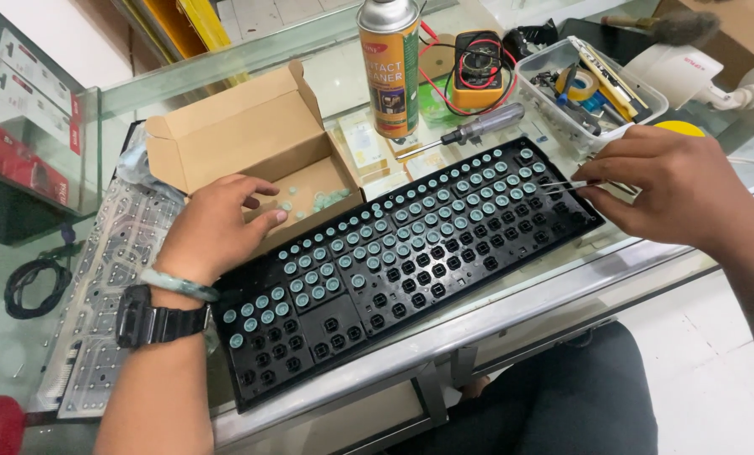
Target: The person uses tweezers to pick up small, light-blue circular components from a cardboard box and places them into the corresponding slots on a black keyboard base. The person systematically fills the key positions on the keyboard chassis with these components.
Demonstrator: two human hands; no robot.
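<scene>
I see the black keyboard frame point(410, 253) lying on the glass table point(73, 118), its long axis running from near left up to far right, with the far rows filled with small pale green rubber domes point(444, 198) and the near rows bare. My right hand point(672, 190) sits over the frame's far right end, fingers pinched narrow on thin metal tweezers point(566, 184) whose tips point left at the domes there. My left hand point(212, 227), with a black watch point(145, 318) and a pale bangle point(179, 285) at the wrist, rests at the frame's left far edge, fingers loosely curled and holding nothing that I can make out, reaching into an open brown cardboard box point(242, 135) with loose domes on its floor. Behind the frame stands a tall spray can point(389, 72) with an orange and green label, a screwdriver point(469, 131) lying beside it, a yellow meter point(476, 72) with red leads, and a clear plastic tray point(587, 88) of small tools. A clear patterned sheet point(107, 278) lies left of the frame.
</scene>
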